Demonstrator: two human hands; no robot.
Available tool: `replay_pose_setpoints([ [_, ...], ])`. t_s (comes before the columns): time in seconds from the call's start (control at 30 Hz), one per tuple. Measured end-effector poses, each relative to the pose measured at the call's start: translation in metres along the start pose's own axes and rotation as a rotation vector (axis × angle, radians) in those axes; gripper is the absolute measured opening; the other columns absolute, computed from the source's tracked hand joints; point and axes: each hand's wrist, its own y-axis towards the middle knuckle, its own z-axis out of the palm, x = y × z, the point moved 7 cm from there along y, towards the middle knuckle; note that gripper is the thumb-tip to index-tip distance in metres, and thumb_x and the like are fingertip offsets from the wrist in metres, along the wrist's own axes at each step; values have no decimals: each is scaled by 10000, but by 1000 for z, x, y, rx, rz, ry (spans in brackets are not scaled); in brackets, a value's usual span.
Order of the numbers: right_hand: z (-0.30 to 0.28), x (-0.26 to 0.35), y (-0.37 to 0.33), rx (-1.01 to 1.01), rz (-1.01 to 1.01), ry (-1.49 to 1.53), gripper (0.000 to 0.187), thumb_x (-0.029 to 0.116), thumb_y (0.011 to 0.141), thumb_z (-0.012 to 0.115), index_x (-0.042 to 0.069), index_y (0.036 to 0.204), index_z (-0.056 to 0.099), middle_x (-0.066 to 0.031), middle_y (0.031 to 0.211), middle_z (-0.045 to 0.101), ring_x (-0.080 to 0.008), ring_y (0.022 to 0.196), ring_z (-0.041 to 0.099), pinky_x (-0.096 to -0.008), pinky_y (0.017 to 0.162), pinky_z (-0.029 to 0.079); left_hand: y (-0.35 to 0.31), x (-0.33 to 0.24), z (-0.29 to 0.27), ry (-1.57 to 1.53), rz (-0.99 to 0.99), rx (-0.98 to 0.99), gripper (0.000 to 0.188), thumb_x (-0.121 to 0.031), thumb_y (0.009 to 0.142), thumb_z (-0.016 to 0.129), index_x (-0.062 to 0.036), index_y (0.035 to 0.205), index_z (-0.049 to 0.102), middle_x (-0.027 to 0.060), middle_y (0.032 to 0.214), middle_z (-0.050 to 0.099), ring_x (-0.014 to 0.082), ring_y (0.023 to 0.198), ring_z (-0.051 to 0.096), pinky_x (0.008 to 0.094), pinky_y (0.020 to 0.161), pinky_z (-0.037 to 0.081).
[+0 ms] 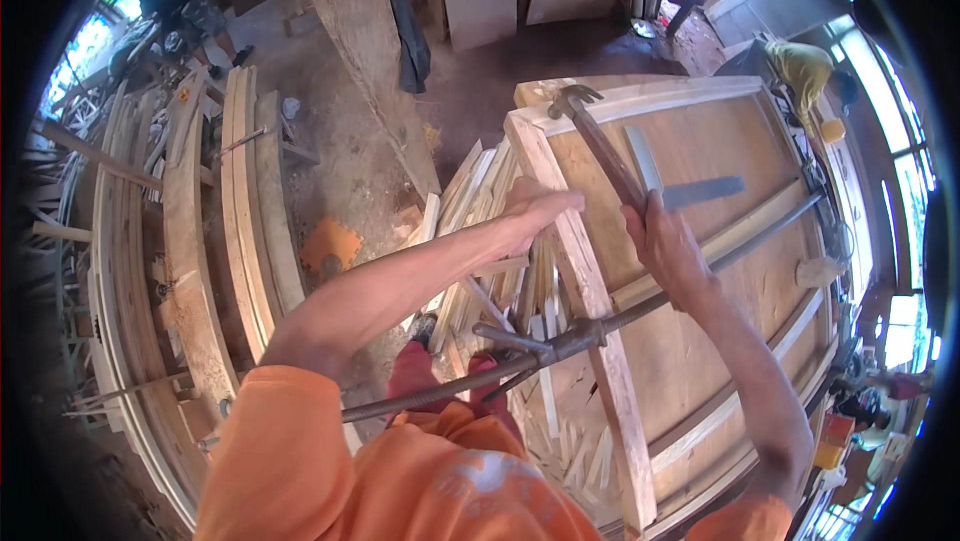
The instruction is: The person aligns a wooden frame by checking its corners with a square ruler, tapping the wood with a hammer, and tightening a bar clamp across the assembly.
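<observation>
My right hand is wrapped round the wooden handle of a claw hammer, whose metal head points away from me over the far corner of the panel. My left hand is closed over the left rail of a wooden frame, its thumb side lying on top of the wood. The frame surrounds a large plywood panel. Beyond my right hand, a try square lies flat on the panel. A long threaded bar clamp crosses the frame below both hands.
Thin wood offcuts pile up beneath the frame's left side. Long boards lie stacked at the left. A wooden post stands ahead. At the far right, another person bends beside the panel; a second person is at the far left.
</observation>
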Motion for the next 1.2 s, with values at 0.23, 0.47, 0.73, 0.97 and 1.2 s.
replay_pose_setpoints([
  [0.23,-13,-9,-6,31,74,12,328,266,1073,610,-47,1024,525,-328,714,632,-545,691,637,-598,562,477,-2,2,1,46,-38,23,359,-232,746,864,31,962,749,155,926,756,221,792,715,350,603,535],
  [0.47,-8,-6,9,202,91,-174,342,272,1073,617,-61,1037,551,-313,689,632,-477,636,667,-516,526,502,5,-1,0,48,-2,46,403,-282,758,856,32,991,759,138,922,750,225,811,709,383,624,533],
  [0.73,14,-24,-5,87,33,43,318,259,1071,620,-37,992,534,-311,672,625,-517,662,651,-562,531,484,-14,-12,-1,35,-8,-13,298,-248,755,834,7,877,739,94,795,714,187,624,646,337,502,455],
  [0.97,-47,-19,5,-274,191,233,349,292,1071,622,-38,1025,520,-298,656,615,-513,668,656,-558,531,488,-8,-9,-4,54,-16,-47,291,-229,709,867,-6,826,719,101,759,697,173,610,623,343,522,473],
  [1.2,14,-37,1,86,-4,-57,356,279,1048,668,-48,985,541,-264,631,601,-453,543,607,-545,489,449,-26,-19,-5,-44,110,-115,320,-231,717,867,19,873,742,99,783,707,180,626,635,346,519,469],
])
